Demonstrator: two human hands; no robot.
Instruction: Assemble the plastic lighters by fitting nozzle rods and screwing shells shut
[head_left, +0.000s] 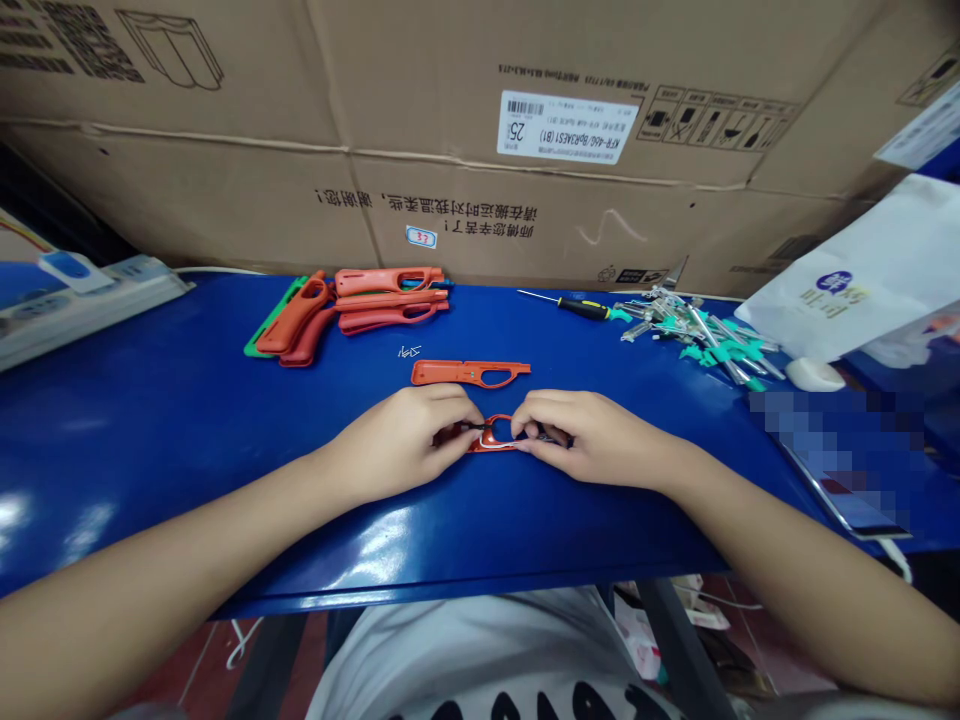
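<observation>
Close to the table's front edge, both my hands meet over an orange lighter casing half (488,436) with a finger loop. My left hand (414,440) is closed in a pinch at its left part, beside a small dark piece. A thin white wire (498,445) runs along the casing toward the right thumb. My right hand (592,435) is closed at the casing's right part. My fingers hide both ends of it, so exactly what each fingertip grips is partly covered. Just beyond lies another orange casing half (450,373), open side up.
Stacked orange, red and green lighter casings (390,290) lie back left. A screwdriver (581,307) and a pile of metal tubes with teal parts (705,335) lie back right. A cardboard box (420,120) walls the back. A power strip (97,305), white bag (847,265) and phone (832,505) flank the sides.
</observation>
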